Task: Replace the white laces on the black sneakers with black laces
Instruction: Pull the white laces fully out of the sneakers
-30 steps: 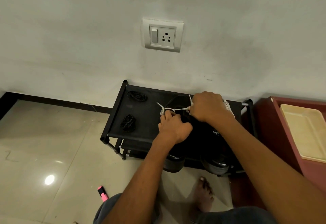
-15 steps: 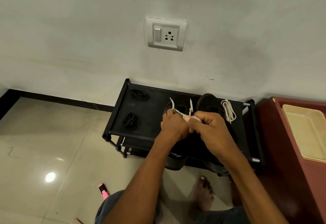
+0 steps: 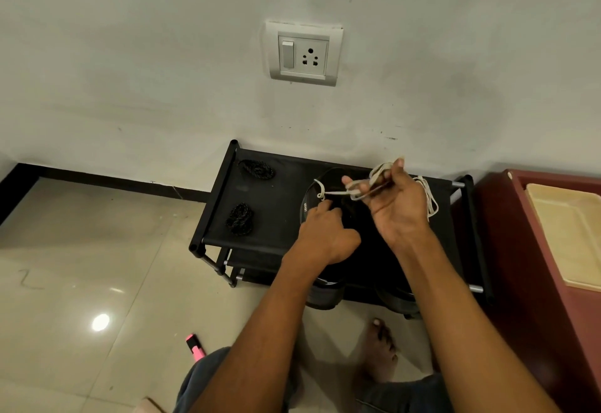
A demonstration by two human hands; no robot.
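While the left hand is gripping the black sneaker on the shoe rack, I am drawing the white lace, pinched in the right hand, from its eyelets, judging that the next pull must free the remaining rows.

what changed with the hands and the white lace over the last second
The right hand rose and turned palm-up, drawing a loop of the white lace up out of the left sneaker. The left hand stayed low, holding that sneaker. The two black lace bundles and the loose white lace lie unmoved on the rack.
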